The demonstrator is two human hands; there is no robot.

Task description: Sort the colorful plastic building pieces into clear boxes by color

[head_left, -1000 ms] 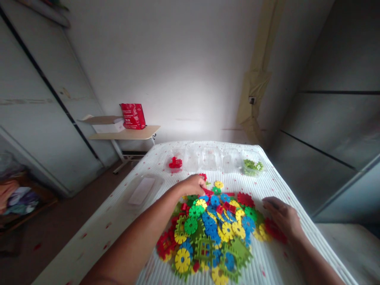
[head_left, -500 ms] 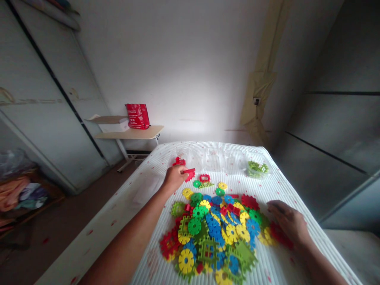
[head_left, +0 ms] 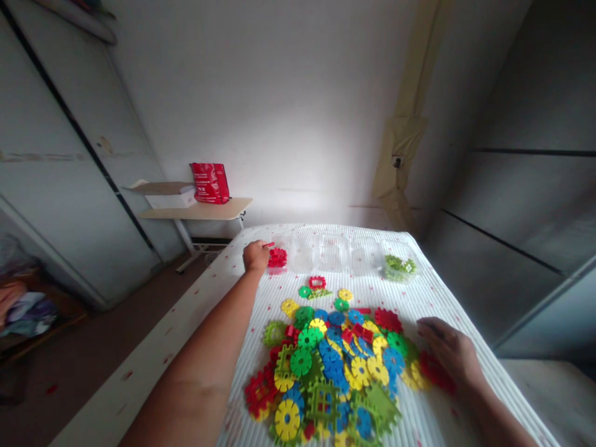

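My left hand (head_left: pixel 256 255) is closed on a red plastic building piece (head_left: pixel 269 244), of which only a thin edge shows. It is at the left side of a clear plastic box (head_left: pixel 278 270) that holds several red pieces (head_left: pixel 278 256). My right hand (head_left: pixel 451 349) lies at the right of a heap of plastic building pieces (head_left: pixel 333 366), fingers stretched out and holding nothing I can see. Beside it a red piece (head_left: pixel 436 372) is partly covered. The heap mixes blue, yellow and green notched discs with green and red toothed squares.
More clear boxes (head_left: pixel 333 253) stand in a row along the far end of the table (head_left: pixel 223 273). The rightmost contains light green pieces (head_left: pixel 400 264). A red square frame (head_left: pixel 317 282) and a few discs lie between boxes and heap. Behind left, a side table (head_left: pixel 223 209) bears a red bag (head_left: pixel 210 183).
My left hand has moved forward and left with the red piece, from in front of the leftmost box to its left side. My right hand stays nearly in place. The view has shifted slightly.
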